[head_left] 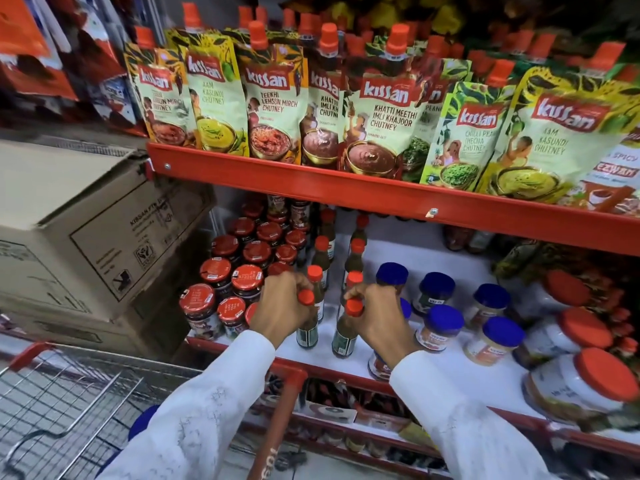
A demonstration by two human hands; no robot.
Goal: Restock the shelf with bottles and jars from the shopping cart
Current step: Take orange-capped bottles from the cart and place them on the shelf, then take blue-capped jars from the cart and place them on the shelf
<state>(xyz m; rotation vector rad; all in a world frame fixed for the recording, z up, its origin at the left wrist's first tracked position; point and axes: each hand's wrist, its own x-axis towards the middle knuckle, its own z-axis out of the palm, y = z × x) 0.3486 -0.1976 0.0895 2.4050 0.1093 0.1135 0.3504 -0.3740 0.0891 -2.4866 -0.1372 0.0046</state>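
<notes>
The left hand (282,306) is closed around the neck of a slim dark glass bottle with an orange cap (307,322). The right hand (375,315) grips a second such bottle (346,329) the same way. Both bottles stand at the front of the white shelf board (450,362), so the placing step seems in hand. Just behind the hands run two rows of the same bottles (320,251). Left of the left hand stand red-lidded jars (221,271); right of the right hand stand blue-lidded jars (438,325). Next, both hands should probably let go and return to the wire shopping cart (62,403), below the left sleeve.

"Kissan" on chutney pouches (273,102); "KISSAN" on cardboard box (104,237).
</notes>
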